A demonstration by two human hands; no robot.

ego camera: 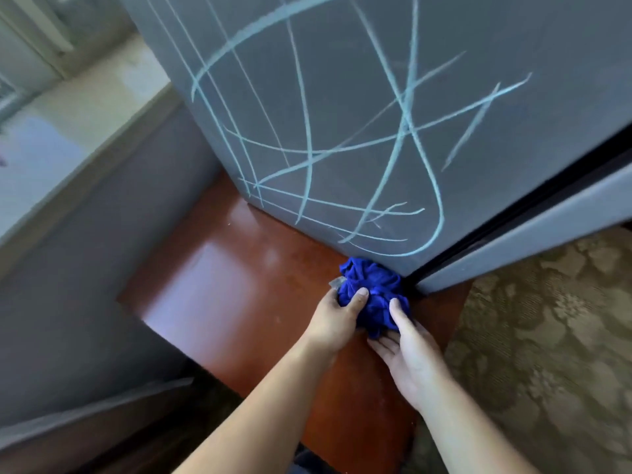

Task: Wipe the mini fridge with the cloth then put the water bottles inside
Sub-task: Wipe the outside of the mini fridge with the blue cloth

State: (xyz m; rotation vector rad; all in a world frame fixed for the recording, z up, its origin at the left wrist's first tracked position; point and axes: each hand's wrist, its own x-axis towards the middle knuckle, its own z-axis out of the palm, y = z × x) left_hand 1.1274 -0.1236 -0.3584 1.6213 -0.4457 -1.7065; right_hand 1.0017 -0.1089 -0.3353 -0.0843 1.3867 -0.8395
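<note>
A gray fridge stands on a reddish-brown wooden bench, and its near side is covered with pale crossing scribbles. A crumpled blue cloth lies on the bench near its right edge, touching the foot of the fridge just beside the dark seam of the door.

The left hand grips the cloth from the left, thumb pressed into the top. Its other fingers are curled out of sight behind the bundle. The right hand holds the cloth from the near side, thumb on top and fingers pressed together under it. Patterned carpet lies to the right of the bench.
</note>
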